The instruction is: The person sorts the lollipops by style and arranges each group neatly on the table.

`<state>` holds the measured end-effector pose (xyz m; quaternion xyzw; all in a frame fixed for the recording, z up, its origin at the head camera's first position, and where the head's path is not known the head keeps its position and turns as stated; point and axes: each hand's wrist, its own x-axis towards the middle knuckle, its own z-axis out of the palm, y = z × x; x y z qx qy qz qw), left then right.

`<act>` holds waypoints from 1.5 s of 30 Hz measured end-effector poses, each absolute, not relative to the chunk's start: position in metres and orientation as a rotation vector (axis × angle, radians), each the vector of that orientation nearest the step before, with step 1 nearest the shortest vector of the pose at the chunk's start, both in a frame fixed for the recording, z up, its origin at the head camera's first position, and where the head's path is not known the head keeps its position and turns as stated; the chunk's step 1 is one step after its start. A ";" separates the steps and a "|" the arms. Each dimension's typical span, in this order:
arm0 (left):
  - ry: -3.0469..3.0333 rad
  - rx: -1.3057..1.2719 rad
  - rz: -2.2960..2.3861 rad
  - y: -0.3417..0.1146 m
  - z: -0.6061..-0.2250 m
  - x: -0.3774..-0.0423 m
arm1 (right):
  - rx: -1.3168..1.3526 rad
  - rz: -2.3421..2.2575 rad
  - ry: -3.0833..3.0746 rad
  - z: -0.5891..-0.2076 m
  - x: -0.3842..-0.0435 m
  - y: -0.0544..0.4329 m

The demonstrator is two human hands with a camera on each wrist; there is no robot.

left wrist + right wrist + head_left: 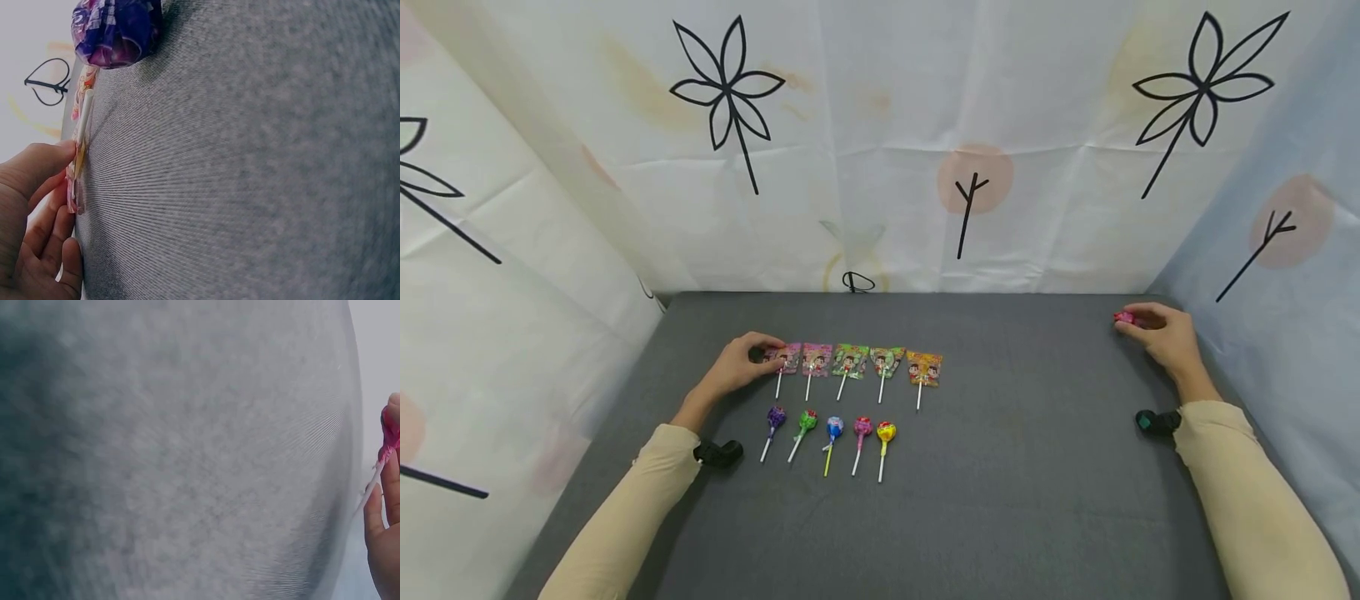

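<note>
My left hand (pixel 736 364) pinches the edge of a flat lollipop in a pink wrapper (pixel 789 357) at the left end of the back row. Thumb and fingers meet on that wrapper in the left wrist view, and its white stick (pixel 84 119) points toward a purple ball lollipop (pixel 115 34). Far to the right, my right hand (pixel 1165 333) holds a pink-red wrapped lollipop (pixel 1124 317) by its head, near the back right of the table. In the right wrist view its white stick (pixel 370 487) hangs down past the fingers.
Beside the held packet lie flat lollipops in pink (pixel 817 358), green (pixel 851 361) and orange (pixel 924 367) wrappers. A front row has purple (pixel 777 416), green (pixel 808 419), blue (pixel 834 427), pink (pixel 862 426) and yellow (pixel 886 432) ball lollipops. Patterned cloth walls (pixel 880 108) border the grey table (pixel 1015 483).
</note>
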<state>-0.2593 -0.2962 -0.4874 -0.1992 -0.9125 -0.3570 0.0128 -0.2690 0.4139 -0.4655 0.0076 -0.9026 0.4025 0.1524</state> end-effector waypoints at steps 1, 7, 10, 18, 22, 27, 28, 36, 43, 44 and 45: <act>-2.843 -0.619 -1.114 -0.296 -0.487 -0.259 | 0.047 1.158 -2.574 -0.465 -0.269 0.412; -2.847 -0.618 -1.100 -0.296 -0.486 -0.260 | 0.207 1.175 -2.500 -0.457 -0.262 0.399; -2.845 -0.619 -1.099 -0.296 -0.487 -0.260 | 0.245 1.190 -2.517 -0.452 -0.256 0.391; -2.834 -0.634 -1.119 -0.295 -0.489 -0.261 | 0.240 1.190 -2.580 -0.446 -0.244 0.377; -2.838 -0.623 -1.114 -0.295 -0.489 -0.260 | 0.284 1.221 -2.563 -0.447 -0.241 0.373; -2.844 -0.613 -1.118 -0.295 -0.488 -0.259 | 0.378 1.348 -2.523 -0.449 -0.237 0.363; -2.846 -0.613 -1.120 -0.295 -0.488 -0.259 | 0.382 1.396 -2.510 -0.449 -0.236 0.360; -2.841 -0.623 -1.118 -0.295 -0.487 -0.258 | 0.397 1.682 -2.464 -0.444 -0.228 0.334; -2.849 -0.606 -1.110 -0.295 -0.487 -0.258 | 0.477 1.817 -2.460 -0.440 -0.220 0.312; -2.849 -0.605 -1.110 -0.295 -0.487 -0.258 | 0.498 1.808 -2.465 -0.440 -0.220 0.310; -2.851 -0.605 -1.110 -0.295 -0.487 -0.258 | 0.521 1.812 -2.465 -0.440 -0.219 0.307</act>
